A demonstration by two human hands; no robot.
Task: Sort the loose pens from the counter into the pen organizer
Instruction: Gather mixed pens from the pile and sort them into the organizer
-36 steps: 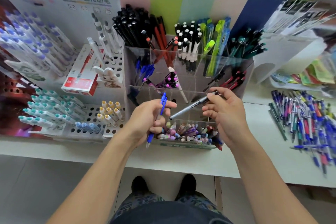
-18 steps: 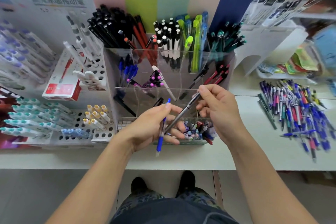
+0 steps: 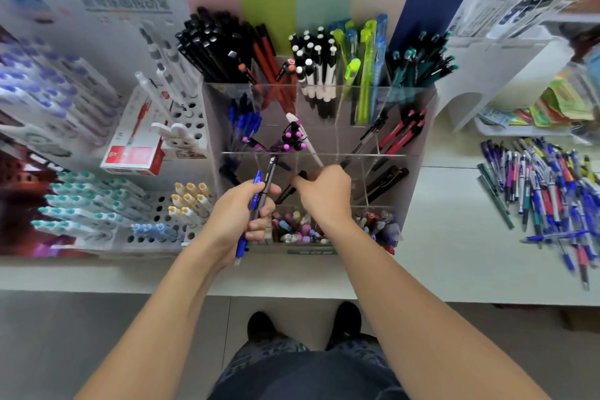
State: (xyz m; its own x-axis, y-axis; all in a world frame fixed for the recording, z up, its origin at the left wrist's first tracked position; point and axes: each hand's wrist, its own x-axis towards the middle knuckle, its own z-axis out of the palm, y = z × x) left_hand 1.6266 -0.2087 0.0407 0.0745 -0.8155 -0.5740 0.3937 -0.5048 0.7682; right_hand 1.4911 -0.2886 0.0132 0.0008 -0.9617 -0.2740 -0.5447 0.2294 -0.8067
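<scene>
The organizer [image 3: 319,153] stands on the counter [image 3: 454,237], at its middle. Left of the organizer sits a box [image 3: 133,153], leaning on a holed rack [image 3: 156,224] that holds more pens. Right of the organizer, well apart, loose pens [image 3: 545,191] lie in a heap on the counter. Behind and right of the organizer stands a stand [image 3: 493,75]. Before the organizer, over its front compartments, are the left hand [image 3: 238,214] with two pens [image 3: 259,201] and the right hand [image 3: 324,195]. Below the counter edge, before the organizer, are two shoes [image 3: 305,321] on the floor.
</scene>
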